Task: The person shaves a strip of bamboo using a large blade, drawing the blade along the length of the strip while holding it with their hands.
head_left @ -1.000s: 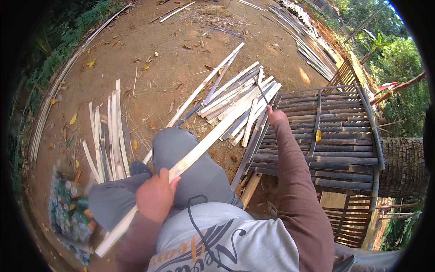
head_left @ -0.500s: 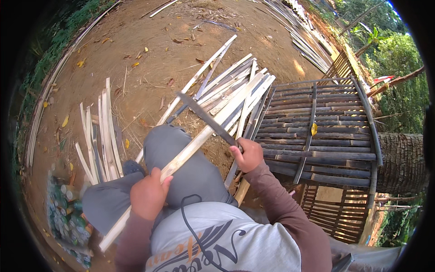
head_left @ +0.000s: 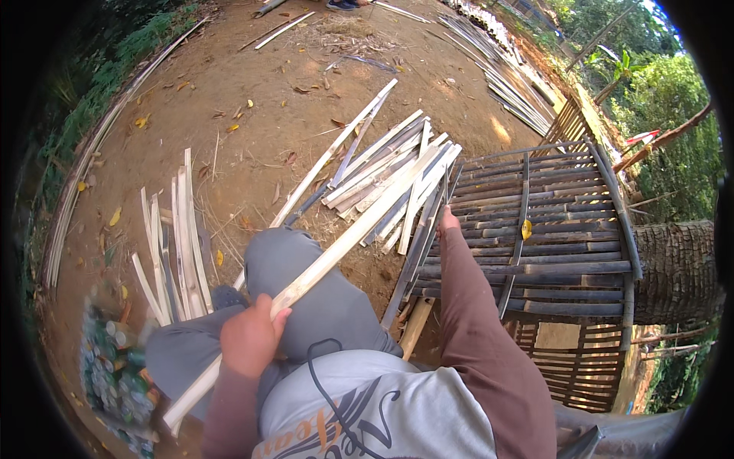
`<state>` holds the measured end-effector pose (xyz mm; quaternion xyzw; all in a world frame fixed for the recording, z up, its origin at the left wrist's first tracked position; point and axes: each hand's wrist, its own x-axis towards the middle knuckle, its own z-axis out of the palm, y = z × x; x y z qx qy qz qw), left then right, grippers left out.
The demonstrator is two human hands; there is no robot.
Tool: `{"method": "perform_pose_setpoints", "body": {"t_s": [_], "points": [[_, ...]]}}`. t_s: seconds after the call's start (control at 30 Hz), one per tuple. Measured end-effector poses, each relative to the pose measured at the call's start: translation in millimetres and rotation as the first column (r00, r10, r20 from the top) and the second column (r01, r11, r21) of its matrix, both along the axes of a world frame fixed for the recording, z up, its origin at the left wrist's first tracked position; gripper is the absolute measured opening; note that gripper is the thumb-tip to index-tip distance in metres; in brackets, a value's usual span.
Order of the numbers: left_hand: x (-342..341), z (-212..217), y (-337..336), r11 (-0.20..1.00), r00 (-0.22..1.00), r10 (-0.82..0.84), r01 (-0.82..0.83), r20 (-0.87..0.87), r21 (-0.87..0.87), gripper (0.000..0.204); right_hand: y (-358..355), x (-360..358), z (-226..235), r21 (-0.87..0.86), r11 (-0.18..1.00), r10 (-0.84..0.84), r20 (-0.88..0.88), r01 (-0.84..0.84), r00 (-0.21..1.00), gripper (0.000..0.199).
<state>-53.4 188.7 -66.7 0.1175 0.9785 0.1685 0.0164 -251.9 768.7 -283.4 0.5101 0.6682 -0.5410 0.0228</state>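
Clutching a long pale strip (head_left: 340,247) in the left hand (head_left: 249,336), aslant across the gray trouser knee (head_left: 279,251) and stretching as far as the pile of strips (head_left: 380,163). Holding out the right hand (head_left: 449,221) at the left edge of the dark bamboo bench (head_left: 566,269), in a grip impossible to tell, with more strips (head_left: 522,105) farther off on the dirt (head_left: 428,80).

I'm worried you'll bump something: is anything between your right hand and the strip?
Nothing visible blocks the right hand from the strip in the left hand; loose strips showing between them seem to lie lower down.
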Motion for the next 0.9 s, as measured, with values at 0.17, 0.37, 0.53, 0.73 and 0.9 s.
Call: {"method": "perform_pose_setpoints", "body": {"t_s": [0.17,0.37,0.53,0.73,0.9], "points": [[-0.3,-0.8,-0.8,1.0,0.999,-0.005,0.005,0.041,0.005,0.037,-75.9,40.3,43.9,-0.185,0.982,-0.043,-0.435,-0.043,0.899,0.068],[-4.2,14.4,5.7,0.997,0.987,0.001,-0.014,0.162,0.081,0.035,-142.8,88.9,124.9,0.052,0.976,0.19,-0.67,-0.21,0.718,0.062],[1.9,32.9,5.0,0.979,1.0,-0.015,0.016,-0.005,0.205,0.037,-186.1,83.4,143.7,0.272,0.901,0.434,-0.593,-0.339,0.678,0.04],[18.1,45.3,-11.9,0.98,0.993,0.056,-0.074,0.105,0.183,0.027,-209.4,75.9,132.3,0.121,0.94,0.324,-0.6,-0.318,0.731,0.031],[20.0,44.4,-19.0,0.959,0.98,0.109,-0.148,0.167,0.241,0.02,-227.5,70.0,155.2,-0.053,0.921,0.234,-0.718,-0.386,0.656,0.032]]}}
